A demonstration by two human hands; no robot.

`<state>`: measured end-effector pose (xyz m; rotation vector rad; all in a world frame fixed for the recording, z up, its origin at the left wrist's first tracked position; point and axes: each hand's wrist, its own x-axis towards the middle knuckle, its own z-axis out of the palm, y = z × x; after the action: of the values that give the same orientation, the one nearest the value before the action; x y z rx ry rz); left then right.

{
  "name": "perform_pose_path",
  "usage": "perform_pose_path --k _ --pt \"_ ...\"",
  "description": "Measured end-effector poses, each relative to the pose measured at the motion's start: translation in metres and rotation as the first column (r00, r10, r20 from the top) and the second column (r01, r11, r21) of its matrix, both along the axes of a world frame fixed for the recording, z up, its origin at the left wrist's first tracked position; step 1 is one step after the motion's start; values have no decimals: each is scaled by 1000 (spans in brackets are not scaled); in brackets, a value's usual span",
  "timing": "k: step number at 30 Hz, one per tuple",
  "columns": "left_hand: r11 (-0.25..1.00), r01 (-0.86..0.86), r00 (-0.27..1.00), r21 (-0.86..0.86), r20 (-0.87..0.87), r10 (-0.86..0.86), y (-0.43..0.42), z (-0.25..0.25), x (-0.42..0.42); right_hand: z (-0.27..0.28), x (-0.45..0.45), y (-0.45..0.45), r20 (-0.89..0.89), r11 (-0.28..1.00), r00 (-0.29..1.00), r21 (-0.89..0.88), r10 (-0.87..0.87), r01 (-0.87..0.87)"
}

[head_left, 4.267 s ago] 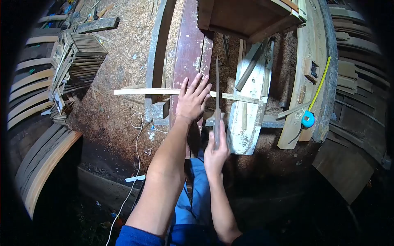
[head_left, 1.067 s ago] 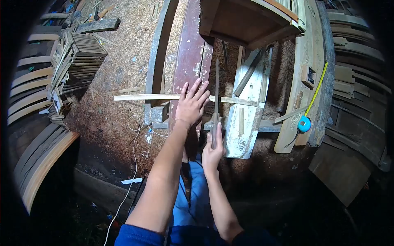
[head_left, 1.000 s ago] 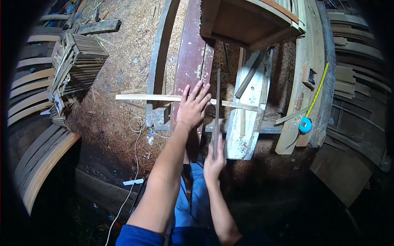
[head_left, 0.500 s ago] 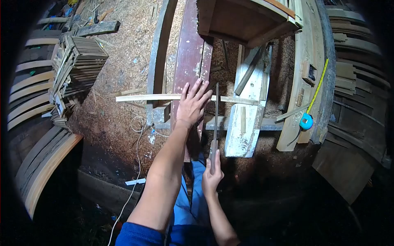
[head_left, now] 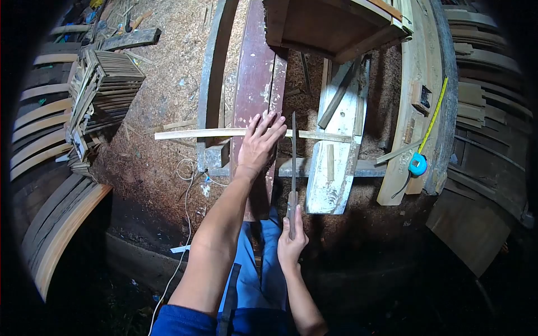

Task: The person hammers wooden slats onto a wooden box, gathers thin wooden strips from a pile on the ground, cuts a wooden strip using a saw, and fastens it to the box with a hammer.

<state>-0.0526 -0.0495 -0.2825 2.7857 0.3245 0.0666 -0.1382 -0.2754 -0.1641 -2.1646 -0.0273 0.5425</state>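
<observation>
A thin pale wooden strip (head_left: 190, 134) lies crosswise over a worn reddish board (head_left: 250, 73). My left hand (head_left: 256, 150) lies palm down on the strip and the board, its fingers outstretched and its thumb hidden. Just right of those fingertips, a handsaw (head_left: 294, 168) is seen nearly edge-on, its narrow blade crossing the strip beyond the board's edge. My right hand (head_left: 292, 245) is closed around the saw's handle, nearer to my body. Whether the blade has cut into the strip cannot be made out.
At right lie a white-painted plank (head_left: 329, 193) and a turquoise tape measure (head_left: 417, 164) with its yellow blade out. A wooden box-like piece (head_left: 336, 28) stands at the far side. Slatted wood pieces (head_left: 115, 84) are stacked at left. A cord (head_left: 189, 224) trails over the sawdust-covered floor.
The fingers of my left hand have drawn closer together on the strip. The saw keeps nearly the same place across it, and the view has shifted slightly.
</observation>
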Motion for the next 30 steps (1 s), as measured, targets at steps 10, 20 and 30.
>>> perform_pose_path --k 10,20,30 --pt "999 -12 999 -40 30 13 0 4 2 14 5 8 -22 1000 999 3 -27 27" --pt "994 20 999 -109 -42 -24 1 11 1 33 11 17 18 1000 1000 -20 10 -10" --pt "996 -66 997 -67 28 68 0 5 6 74 71 36 -66 998 998 -51 24 -28"
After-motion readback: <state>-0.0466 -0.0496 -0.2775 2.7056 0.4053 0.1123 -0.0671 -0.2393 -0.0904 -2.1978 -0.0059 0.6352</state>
